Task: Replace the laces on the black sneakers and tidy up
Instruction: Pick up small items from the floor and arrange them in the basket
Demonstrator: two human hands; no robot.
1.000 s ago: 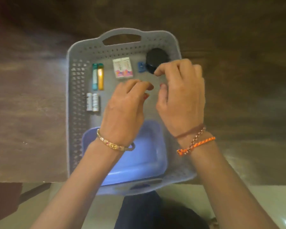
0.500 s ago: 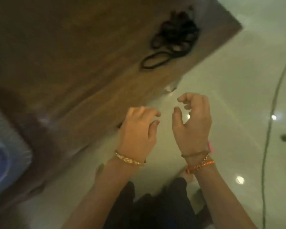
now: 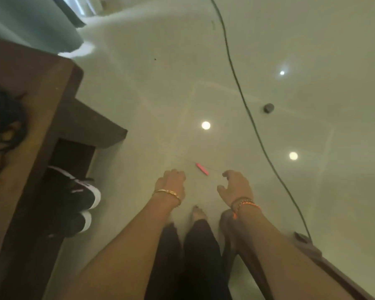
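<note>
Black sneakers [image 3: 74,200] on the floor [image 3: 160,94] at 9 o'clock of the view, white-soled toes poking out from under the brown wooden surface [image 3: 37,109], one just beside the other. Tangle of black laces [image 3: 2,118] on that surface, far left edge, blurred. Sneakers lie at 9 o'clock from the left hand [image 3: 171,185], well apart from its fingers [image 3: 178,173]; laces farther off, around 10 o'clock. Left hand hangs over the floor, fingers loosely curled, nothing in them. Right hand [image 3: 236,187] at 3 o'clock of the left, fingers [image 3: 226,174] half-open with thumb apart, holding nothing. Small pink object [image 3: 202,169] on the floor between the two hands, at 12 o'clock, not touched. Dark cable [image 3: 247,109] runs across the floor from 12 to 4 o'clock. Bare foot and dark trousers below the wrists.
</note>
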